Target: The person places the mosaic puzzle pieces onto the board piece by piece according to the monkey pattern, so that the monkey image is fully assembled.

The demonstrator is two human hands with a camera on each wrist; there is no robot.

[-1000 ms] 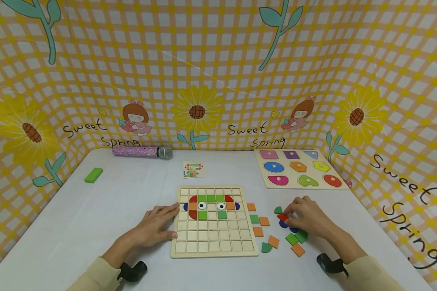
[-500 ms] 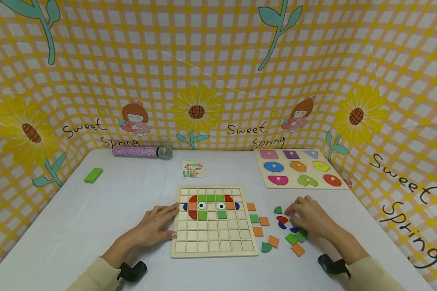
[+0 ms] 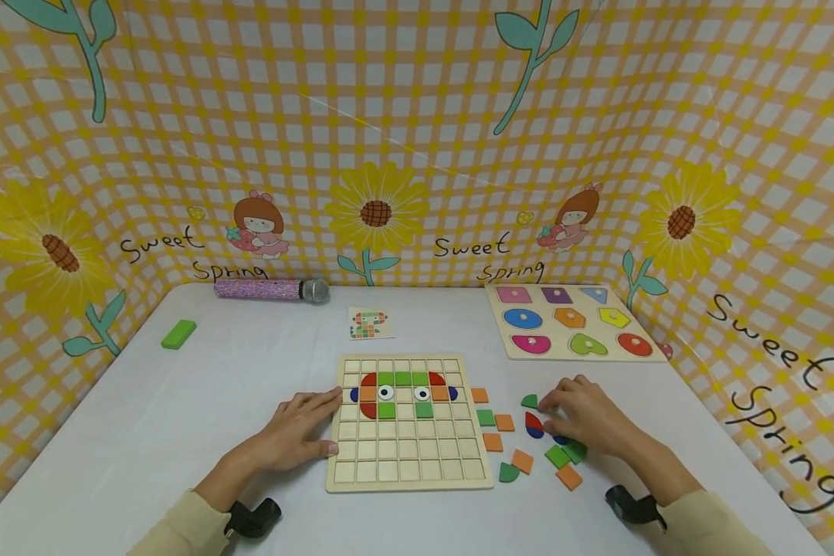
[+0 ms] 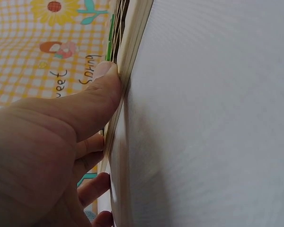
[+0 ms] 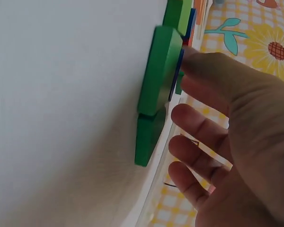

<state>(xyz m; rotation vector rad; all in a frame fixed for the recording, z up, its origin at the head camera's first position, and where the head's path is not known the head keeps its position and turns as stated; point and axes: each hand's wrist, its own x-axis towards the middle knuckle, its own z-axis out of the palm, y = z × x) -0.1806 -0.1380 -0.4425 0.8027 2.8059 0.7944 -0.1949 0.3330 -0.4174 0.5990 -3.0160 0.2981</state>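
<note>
A light wooden grid board (image 3: pixel 403 452) carries a face of coloured tiles with two round eyes. My left hand (image 3: pixel 295 432) rests at its left edge, with thumb and fingers touching the rim; the left wrist view shows the thumb (image 4: pixel 102 90) against the side. My right hand (image 3: pixel 587 417) hovers low over loose tiles, index finger and thumb apart. Near its fingertips lie a red piece (image 3: pixel 533 421) against a blue half-round piece (image 3: pixel 534 432) and a green quarter-round tile (image 3: pixel 530 401). Thick green tiles (image 5: pixel 161 71) appear below the hand in the right wrist view.
Several orange and green square tiles (image 3: pixel 504 422) lie right of the board. Behind it are a small pattern card (image 3: pixel 371 324), a glittery microphone (image 3: pixel 271 291), a shape puzzle board (image 3: pixel 575 323) and a green block (image 3: pixel 178 335). Patterned cloth walls surround the table.
My right hand drew back slightly from the red piece, then came forward again. The red piece has turned and shifted left, now against the blue one. My left hand stays still.
</note>
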